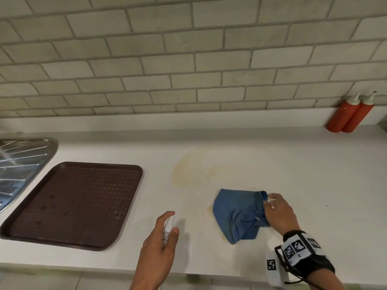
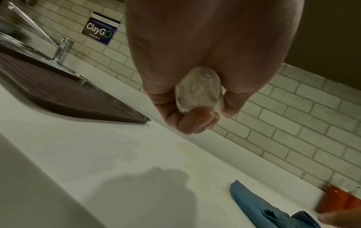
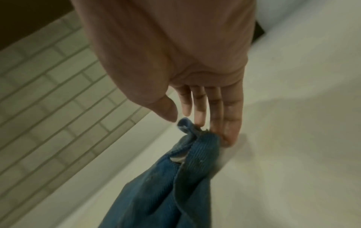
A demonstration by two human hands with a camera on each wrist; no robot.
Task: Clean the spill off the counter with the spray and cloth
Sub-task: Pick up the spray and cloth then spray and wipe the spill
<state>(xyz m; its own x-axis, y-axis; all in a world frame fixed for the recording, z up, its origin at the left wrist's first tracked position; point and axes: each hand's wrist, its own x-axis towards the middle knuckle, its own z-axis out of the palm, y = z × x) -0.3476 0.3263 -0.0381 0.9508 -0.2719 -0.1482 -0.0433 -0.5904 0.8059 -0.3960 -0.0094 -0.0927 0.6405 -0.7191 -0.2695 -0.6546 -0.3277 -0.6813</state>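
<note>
Blue cloth [image 1: 238,216] lay crumpled on the white counter [image 1: 293,174], just nearer me than the yellowish spill [image 1: 188,170]. My right hand [image 1: 278,212] rested its straight fingers [image 3: 230,117] against the cloth's right edge, pinching nothing. My left hand [image 1: 161,243] curled round the small clear spray bottle [image 1: 167,229], held above the counter beside the brown tray [image 1: 73,204].

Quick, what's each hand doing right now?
Left hand: fingers curled round the small clear spray bottle.
Right hand: open, straight fingers touching the edge of the blue cloth.
</note>
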